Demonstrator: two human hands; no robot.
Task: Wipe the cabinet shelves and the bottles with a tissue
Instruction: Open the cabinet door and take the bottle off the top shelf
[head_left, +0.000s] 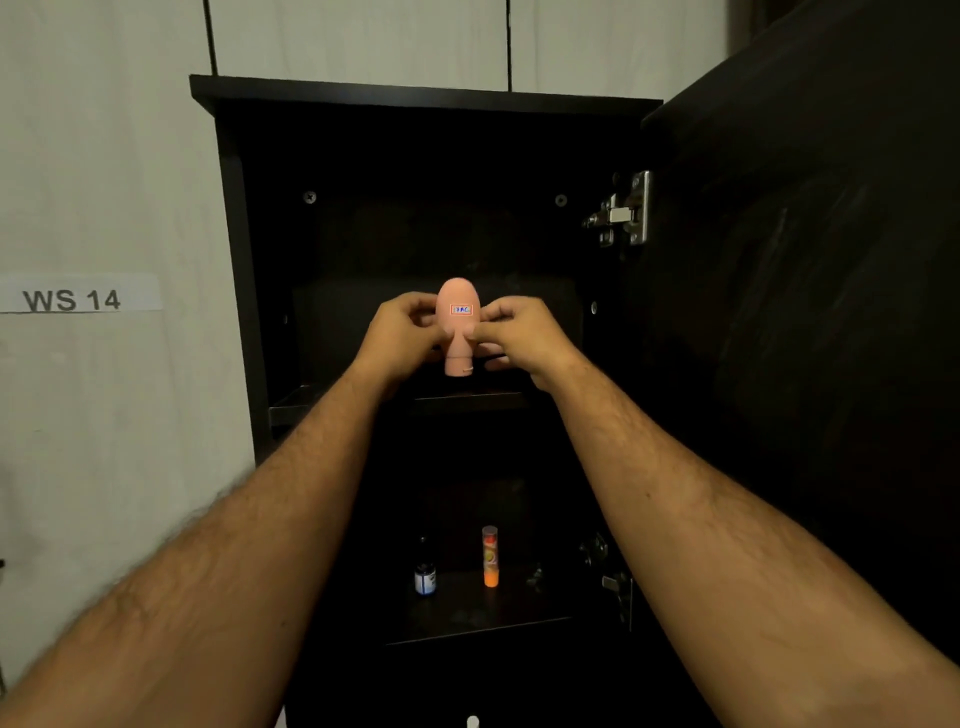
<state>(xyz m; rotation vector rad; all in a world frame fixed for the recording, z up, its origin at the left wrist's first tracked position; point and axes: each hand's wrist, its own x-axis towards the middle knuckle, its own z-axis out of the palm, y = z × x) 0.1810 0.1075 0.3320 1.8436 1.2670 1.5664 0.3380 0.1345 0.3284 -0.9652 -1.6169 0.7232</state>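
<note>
1. Both hands grasp one pink bottle (458, 325): the left hand (402, 332) pinches its left side and the right hand (519, 332) pinches its right side, fingertips pressed to the rounded body.
2. Held upside-down, the bottle has its egg-shaped body above and its narrow neck pointing down, with a small red-framed label on the front; the writing on it is too small to read.
3. No tissue can be made out in either hand; the palms are turned away and hidden.
4. The bottle is held in front of the upper compartment of a dark cabinet (234, 218), just above the upper shelf (291, 402), and is not touching it.
5. Two small bottles stand upright on the lower shelf (478, 623), near each other but apart: a dark dropper bottle (425, 571) on the left and an orange tube-shaped bottle (490, 557) on the right.
6. A dim shape right of the orange one is too dark to identify.
7. The cabinet door (810, 260) stands open on the right, cut off by the frame edge, with two metal hinges, the upper hinge (621, 213) bright and the lower one barely visible.
8. One paper sign (72, 299) reading "WS 14" is on the pale wall at left.
</note>
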